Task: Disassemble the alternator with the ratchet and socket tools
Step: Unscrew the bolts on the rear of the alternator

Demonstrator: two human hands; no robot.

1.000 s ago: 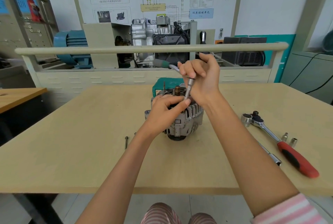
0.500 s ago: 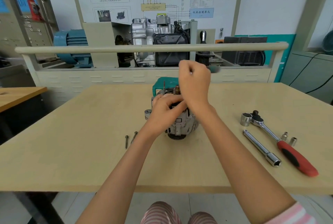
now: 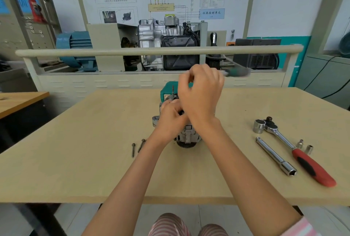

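The silver alternator (image 3: pixel 186 134) stands on the table (image 3: pixel 75 141) at the centre, mostly hidden behind both hands. My left hand (image 3: pixel 170 120) grips its top. Above it my right hand (image 3: pixel 200 93) holds a small ratchet whose green handle (image 3: pixel 237 72) sticks out blurred to the right. The socket end is hidden by my hands. A thin stud (image 3: pixel 172 91) rises from the alternator's far side.
Two removed long bolts (image 3: pixel 137 147) lie left of the alternator. To the right lie a red-handled ratchet (image 3: pixel 295 150) with a large socket (image 3: pixel 259 126), an extension bar (image 3: pixel 275 157) and two small sockets (image 3: pixel 305 146). A green case (image 3: pixel 167 88) sits behind the alternator.
My right hand has swung the small ratchet's green handle from the left side round to the right. My left hand has stayed on the alternator.
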